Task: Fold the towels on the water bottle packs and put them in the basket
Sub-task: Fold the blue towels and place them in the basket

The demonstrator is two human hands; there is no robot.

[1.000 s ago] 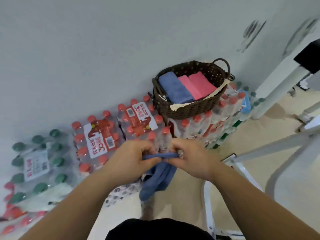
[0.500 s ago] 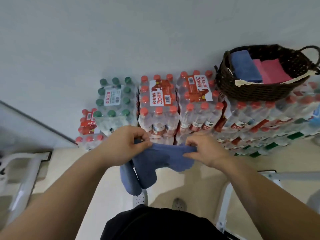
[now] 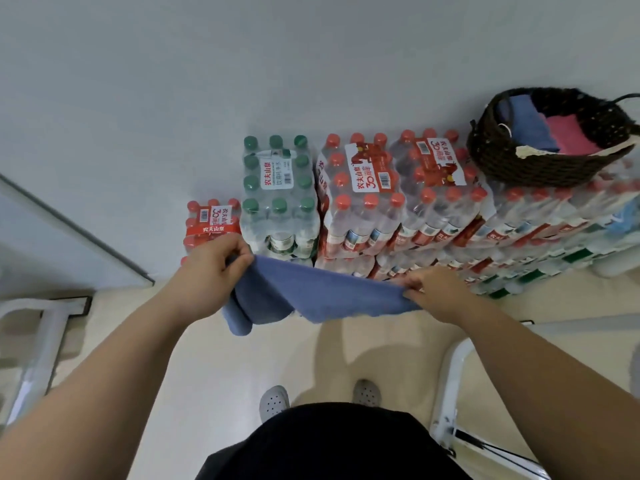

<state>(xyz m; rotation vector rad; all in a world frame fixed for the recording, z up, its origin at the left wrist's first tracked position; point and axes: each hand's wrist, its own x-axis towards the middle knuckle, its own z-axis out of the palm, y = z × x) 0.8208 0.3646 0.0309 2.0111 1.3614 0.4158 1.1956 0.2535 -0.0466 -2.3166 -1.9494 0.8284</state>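
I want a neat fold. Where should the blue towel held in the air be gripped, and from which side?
By its top edge, at each end, from the outer sides: the left hand pinches one end, the right hand the other, and the blue towel spans taut between. Its left part hangs bunched, so the left pinch likely belongs nearer the corner.

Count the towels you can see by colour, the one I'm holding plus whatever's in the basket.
Blue: 2, the held blue towel and the second blue towel in the basket.
Pink: 1, the pink towel in the basket; whether that patch is more than one, I cannot tell.
Total: 3.
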